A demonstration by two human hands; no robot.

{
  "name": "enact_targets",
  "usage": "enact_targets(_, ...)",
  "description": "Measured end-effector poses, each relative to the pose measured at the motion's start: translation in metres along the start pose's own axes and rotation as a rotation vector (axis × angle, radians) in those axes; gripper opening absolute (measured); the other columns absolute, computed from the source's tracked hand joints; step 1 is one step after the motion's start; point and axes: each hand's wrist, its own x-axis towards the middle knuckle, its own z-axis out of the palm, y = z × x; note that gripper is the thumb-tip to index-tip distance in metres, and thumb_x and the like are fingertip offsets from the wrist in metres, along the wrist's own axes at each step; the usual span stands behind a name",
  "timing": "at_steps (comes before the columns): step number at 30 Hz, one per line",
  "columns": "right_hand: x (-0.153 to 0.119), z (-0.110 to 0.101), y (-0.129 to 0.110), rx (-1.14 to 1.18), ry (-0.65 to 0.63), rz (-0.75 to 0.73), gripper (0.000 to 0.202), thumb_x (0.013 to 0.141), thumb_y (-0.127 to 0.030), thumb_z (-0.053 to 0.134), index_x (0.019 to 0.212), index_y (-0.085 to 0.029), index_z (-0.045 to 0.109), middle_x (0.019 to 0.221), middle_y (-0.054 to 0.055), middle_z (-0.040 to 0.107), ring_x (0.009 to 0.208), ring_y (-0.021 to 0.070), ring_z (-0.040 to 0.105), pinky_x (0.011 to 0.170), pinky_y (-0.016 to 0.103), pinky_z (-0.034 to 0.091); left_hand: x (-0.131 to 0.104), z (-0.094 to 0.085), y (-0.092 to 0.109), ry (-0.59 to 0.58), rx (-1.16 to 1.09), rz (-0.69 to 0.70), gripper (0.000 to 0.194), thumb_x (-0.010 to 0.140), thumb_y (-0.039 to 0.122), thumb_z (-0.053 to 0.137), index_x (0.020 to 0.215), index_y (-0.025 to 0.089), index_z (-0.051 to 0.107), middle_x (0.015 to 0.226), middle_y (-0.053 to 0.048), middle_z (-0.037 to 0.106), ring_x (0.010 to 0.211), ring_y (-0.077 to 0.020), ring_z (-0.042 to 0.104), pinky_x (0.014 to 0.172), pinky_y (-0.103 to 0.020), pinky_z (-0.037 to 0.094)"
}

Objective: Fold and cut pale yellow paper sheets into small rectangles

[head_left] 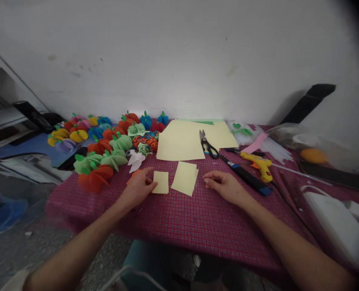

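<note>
Two small groups of pale yellow paper lie on the red checked cloth. My left hand (141,185) has its thumb on the left edge of the smaller yellow piece (161,182), with the fingers beside it. Just right of that is a slightly fanned stack of yellow rectangles (184,178). My right hand (223,185) rests to the right of this stack, fingers loosely curled and apart, with nothing seen in it. Behind them lie large yellow sheets (179,139) with black-handled scissors (208,144) on their right part.
Colourful paper pumpkins (115,141) crowd the left side, beside orange and green paper scraps (147,142). At right are a yellow glue gun (258,165), a black and blue tool (248,178), white sticks (274,148) and a white box (338,226).
</note>
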Motion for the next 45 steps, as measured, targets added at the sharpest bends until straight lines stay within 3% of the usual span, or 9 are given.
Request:
enact_targets(6, -0.006, 0.010, -0.013, -0.278, -0.027, -0.359, 0.024, 0.078, -0.031, 0.054, 0.098, -0.021, 0.060, 0.095, 0.005, 0.063, 0.089, 0.0176, 0.055, 0.080, 0.034, 0.042, -0.012, -0.013, 0.028, 0.239, 0.562, 0.193, 0.037, 0.083, 0.036, 0.039, 0.116, 0.021, 0.047, 0.106, -0.009, 0.058, 0.090, -0.0228, 0.056, 0.071, -0.030, 0.042)
enact_targets(13, -0.005, 0.032, -0.014, -0.590, -0.115, -0.526, 0.021, 0.081, -0.028, 0.050, 0.097, -0.020, 0.061, 0.099, 0.007, 0.063, 0.093, 0.0190, 0.052, 0.082, 0.036, 0.040, 0.030, 0.010, 0.070, 0.090, 0.361, 0.353, 0.028, 0.083, 0.033, 0.039, 0.095, 0.022, 0.062, 0.084, -0.005, 0.066, 0.076, -0.0186, 0.059, 0.067, -0.026, 0.041)
enact_targets(16, -0.005, 0.037, -0.014, -0.669, -0.101, -0.562, 0.021, 0.085, -0.020, 0.042, 0.089, -0.019, 0.063, 0.096, 0.007, 0.064, 0.088, 0.0182, 0.054, 0.079, 0.034, 0.042, 0.057, 0.024, 0.084, 0.159, 0.194, 0.395, 0.027, 0.082, 0.032, 0.041, 0.094, 0.021, 0.063, 0.083, -0.004, 0.067, 0.076, -0.0177, 0.059, 0.066, -0.025, 0.041)
enact_targets(20, -0.004, 0.027, -0.011, -0.501, 0.011, -0.474, 0.019, 0.084, -0.021, 0.043, 0.087, -0.019, 0.062, 0.092, 0.006, 0.065, 0.086, 0.0176, 0.056, 0.077, 0.032, 0.044, 0.073, 0.037, 0.085, 0.254, -0.097, 0.360, 0.027, 0.081, 0.032, 0.041, 0.095, 0.020, 0.062, 0.081, -0.003, 0.066, 0.069, -0.0142, 0.059, 0.063, -0.023, 0.041)
enact_targets(24, 0.004, 0.002, -0.005, -0.073, 0.317, -0.131, 0.018, 0.082, -0.030, 0.045, 0.087, -0.018, 0.057, 0.077, 0.004, 0.065, 0.068, 0.0153, 0.060, 0.063, 0.029, 0.048, 0.074, 0.039, 0.073, 0.300, -0.398, 0.248, 0.035, 0.081, 0.043, 0.038, 0.085, 0.017, 0.060, 0.066, -0.001, 0.061, 0.053, -0.0112, 0.053, 0.052, -0.021, 0.038)
enact_targets(28, 0.009, -0.014, -0.004, 0.193, 0.506, -0.052, 0.016, 0.079, -0.033, 0.048, 0.085, -0.019, 0.053, 0.080, 0.004, 0.065, 0.070, 0.0154, 0.061, 0.064, 0.030, 0.049, 0.074, 0.042, 0.070, -0.101, -0.686, 0.015, 0.059, 0.077, 0.061, 0.028, 0.070, 0.013, 0.061, 0.049, -0.003, 0.057, 0.041, -0.0108, 0.049, 0.043, -0.022, 0.032)
enact_targets(32, 0.004, -0.006, -0.009, 0.046, 0.387, -0.157, 0.012, 0.075, -0.025, 0.052, 0.084, -0.019, 0.057, 0.096, 0.006, 0.064, 0.086, 0.0170, 0.060, 0.079, 0.033, 0.046, 0.072, 0.053, 0.071, -0.568, -0.866, -0.139, 0.064, 0.072, 0.067, 0.032, 0.083, 0.012, 0.063, 0.070, -0.009, 0.066, 0.051, -0.0126, 0.056, 0.044, -0.021, 0.032)
enact_targets(39, -0.007, -0.001, -0.023, -0.025, 0.148, -0.209, 0.021, 0.077, -0.016, 0.047, 0.095, -0.020, 0.058, 0.101, 0.005, 0.062, 0.092, 0.0166, 0.058, 0.082, 0.032, 0.045, 0.071, 0.069, 0.065, -0.333, -0.882, -0.070, 0.040, 0.068, 0.049, 0.057, 0.075, 0.011, 0.064, 0.064, -0.006, 0.064, 0.052, -0.0142, 0.056, 0.046, -0.024, 0.039)
enact_targets(45, -0.011, -0.013, -0.034, 0.037, -0.030, -0.145, 0.016, 0.080, -0.023, 0.047, 0.079, -0.017, 0.062, 0.073, 0.003, 0.065, 0.069, 0.0146, 0.059, 0.066, 0.028, 0.046, 0.074, 0.062, 0.065, -0.267, -1.032, -0.048, 0.041, 0.068, 0.047, 0.059, 0.086, 0.011, 0.063, 0.068, -0.006, 0.065, 0.057, -0.0176, 0.059, 0.052, -0.028, 0.045)
